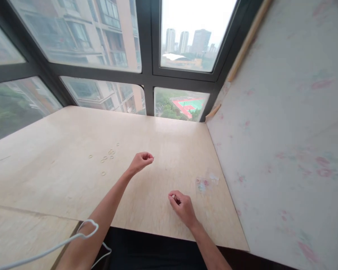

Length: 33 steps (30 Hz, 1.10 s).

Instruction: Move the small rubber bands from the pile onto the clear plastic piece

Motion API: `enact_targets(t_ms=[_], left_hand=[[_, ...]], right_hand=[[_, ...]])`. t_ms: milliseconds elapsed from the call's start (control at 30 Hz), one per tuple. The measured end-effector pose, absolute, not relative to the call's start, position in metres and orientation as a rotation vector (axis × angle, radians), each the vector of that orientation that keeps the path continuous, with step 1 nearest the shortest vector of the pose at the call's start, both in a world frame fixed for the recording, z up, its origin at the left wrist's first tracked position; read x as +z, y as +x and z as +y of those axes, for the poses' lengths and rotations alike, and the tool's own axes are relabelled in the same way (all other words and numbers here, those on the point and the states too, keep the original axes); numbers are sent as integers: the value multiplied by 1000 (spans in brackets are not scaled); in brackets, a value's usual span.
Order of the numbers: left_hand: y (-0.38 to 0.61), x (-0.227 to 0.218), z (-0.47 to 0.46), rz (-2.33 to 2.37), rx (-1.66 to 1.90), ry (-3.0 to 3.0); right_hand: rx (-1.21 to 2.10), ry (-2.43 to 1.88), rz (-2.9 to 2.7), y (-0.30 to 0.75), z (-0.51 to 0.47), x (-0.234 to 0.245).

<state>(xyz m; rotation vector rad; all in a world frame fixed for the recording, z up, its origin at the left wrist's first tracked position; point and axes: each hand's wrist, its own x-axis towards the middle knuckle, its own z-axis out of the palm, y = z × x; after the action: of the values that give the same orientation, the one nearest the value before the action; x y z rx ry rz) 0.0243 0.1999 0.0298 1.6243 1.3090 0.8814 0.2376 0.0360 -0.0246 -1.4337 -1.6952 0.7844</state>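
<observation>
My left hand (141, 160) is raised over the middle of the light wooden tabletop (59, 180), its fingers pinched together on something too small to name. My right hand (181, 207) hovers nearer the front edge, fingers curled in a pinch on something I cannot make out. Several small pale rings (107, 157) lie scattered on the table to the left of my left hand. A small clear plastic bag (205, 182) with coloured bits inside lies to the right of my right hand.
Dark-framed windows (146, 75) run along the table's far edge. A pale patterned wall (284, 150) closes the right side. A white cable (59, 243) loops over my left forearm at the front left.
</observation>
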Motion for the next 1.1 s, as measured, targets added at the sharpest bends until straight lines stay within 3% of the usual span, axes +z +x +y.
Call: enact_targets(t_ms=[400, 1100], left_hand=[[188, 38, 159, 889, 469, 2352], [214, 24, 146, 754, 212, 2495]], right_hand=[[773, -1433, -1660, 241, 38, -23], [844, -1456, -1583, 244, 48, -31]])
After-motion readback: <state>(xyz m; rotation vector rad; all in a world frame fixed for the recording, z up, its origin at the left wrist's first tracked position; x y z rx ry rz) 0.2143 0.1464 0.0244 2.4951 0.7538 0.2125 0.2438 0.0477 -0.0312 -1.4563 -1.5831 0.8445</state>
